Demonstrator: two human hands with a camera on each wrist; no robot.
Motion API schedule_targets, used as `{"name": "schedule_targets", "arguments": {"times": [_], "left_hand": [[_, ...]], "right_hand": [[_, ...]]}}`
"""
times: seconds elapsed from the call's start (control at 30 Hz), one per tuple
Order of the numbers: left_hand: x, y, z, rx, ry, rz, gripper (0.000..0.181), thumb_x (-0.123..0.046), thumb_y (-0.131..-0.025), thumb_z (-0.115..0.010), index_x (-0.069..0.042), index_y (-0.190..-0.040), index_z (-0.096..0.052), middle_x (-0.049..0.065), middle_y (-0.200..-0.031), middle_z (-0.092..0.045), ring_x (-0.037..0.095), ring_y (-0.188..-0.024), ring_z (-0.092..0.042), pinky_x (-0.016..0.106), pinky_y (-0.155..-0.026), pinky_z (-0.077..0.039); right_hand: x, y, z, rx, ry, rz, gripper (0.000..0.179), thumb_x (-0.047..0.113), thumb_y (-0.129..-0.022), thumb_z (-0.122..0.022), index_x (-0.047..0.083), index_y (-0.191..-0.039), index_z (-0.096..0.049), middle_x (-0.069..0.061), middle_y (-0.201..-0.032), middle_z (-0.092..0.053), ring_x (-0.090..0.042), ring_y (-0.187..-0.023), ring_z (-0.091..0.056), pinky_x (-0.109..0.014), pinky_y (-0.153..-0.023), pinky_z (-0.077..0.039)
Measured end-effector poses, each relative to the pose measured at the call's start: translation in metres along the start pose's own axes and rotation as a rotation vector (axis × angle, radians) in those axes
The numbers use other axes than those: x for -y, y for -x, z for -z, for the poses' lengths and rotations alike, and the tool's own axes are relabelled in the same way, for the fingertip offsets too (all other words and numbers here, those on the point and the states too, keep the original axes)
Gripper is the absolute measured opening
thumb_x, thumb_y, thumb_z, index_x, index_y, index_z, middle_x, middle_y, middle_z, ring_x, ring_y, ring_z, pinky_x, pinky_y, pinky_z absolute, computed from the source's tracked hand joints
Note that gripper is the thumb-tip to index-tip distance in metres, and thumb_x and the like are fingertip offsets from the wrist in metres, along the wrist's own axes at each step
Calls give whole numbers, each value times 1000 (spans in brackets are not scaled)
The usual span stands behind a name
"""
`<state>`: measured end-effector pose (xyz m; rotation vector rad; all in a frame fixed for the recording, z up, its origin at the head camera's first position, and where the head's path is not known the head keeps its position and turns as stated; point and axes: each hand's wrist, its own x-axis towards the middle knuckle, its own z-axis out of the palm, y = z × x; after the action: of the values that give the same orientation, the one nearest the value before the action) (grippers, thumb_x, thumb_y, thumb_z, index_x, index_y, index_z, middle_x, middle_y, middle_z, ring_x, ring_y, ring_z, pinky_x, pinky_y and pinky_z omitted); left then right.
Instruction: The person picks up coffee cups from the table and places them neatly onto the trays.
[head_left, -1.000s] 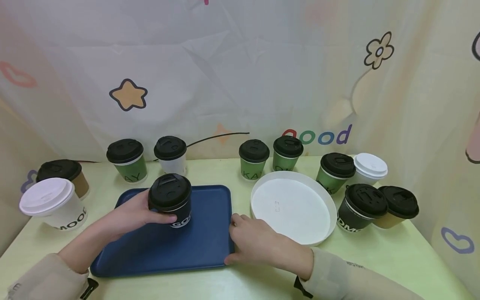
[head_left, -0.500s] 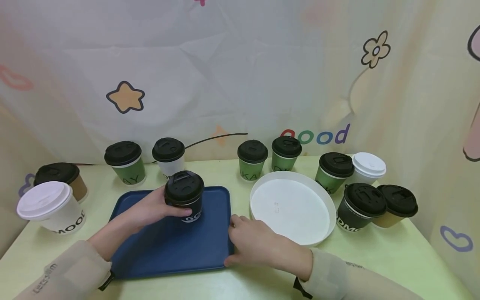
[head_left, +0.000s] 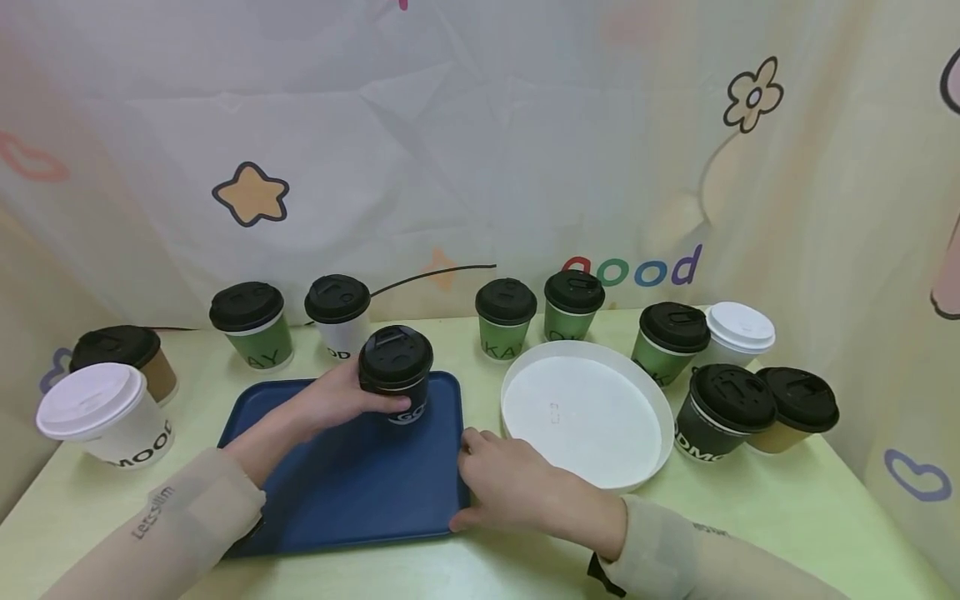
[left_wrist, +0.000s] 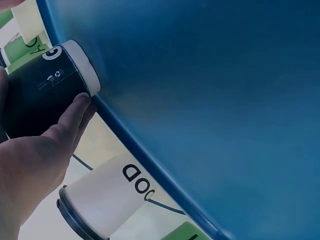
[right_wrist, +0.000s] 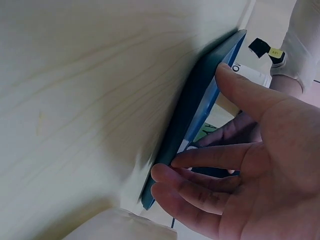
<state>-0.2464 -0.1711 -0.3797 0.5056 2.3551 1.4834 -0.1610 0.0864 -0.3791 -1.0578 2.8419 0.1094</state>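
Observation:
My left hand grips a black coffee cup with a black lid, fingers and thumb round its side. The cup is upright over the far right part of a dark blue tray. In the left wrist view the cup's pale base is close to the tray floor; I cannot tell whether they touch. My right hand holds the tray's right edge near its front corner. In the right wrist view the thumb and bent fingers lie along the tray's rim.
A round white tray sits right of the blue one. Lidded cups line the table: a white cup at left, a green cup behind, and several more at back and right, including a black cup. A curtain hangs behind.
My left hand has carried the black coffee cup rightward and slightly farther back over the blue tray. The right hand has stayed at the tray's edge.

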Motion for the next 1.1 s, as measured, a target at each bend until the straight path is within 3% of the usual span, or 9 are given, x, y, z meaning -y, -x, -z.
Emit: {"name": "schedule_targets", "arguments": {"times": [0.47, 0.9, 1.1], "left_hand": [[-4, -21, -11, -6, -21, -17, 75, -23, -88, -85, -11, -152, -46, 12, -146, -54, 32, -137, -46, 56, -114, -30], [-3, -16, -14, 12, 8, -32, 81, -15, -87, -85, -8, -154, -40, 16, -145, -53, 35, -137, -46, 58, -114, -30], [-5, -6, -11, 24, -1, 52, 82, -11, -86, -85, 0, -152, -37, 22, -150, -48, 42, -141, -42, 58, -114, -31]], "right_hand": [[1, -1, 0, -4, 1, 2, 68, 64, -77, -83, 4, -108, -74, -5, -107, -60, -15, -87, -58, -30, -63, -55], [0, -2, 1, 25, -8, -3, 70, 64, -77, -83, 4, -110, -74, -6, -109, -61, -15, -89, -59, -29, -65, -55], [0, -2, 1, 25, -8, -4, 69, 64, -77, -83, 4, -110, -74, -6, -109, -61, -14, -87, -58, -29, -64, -55]]}}
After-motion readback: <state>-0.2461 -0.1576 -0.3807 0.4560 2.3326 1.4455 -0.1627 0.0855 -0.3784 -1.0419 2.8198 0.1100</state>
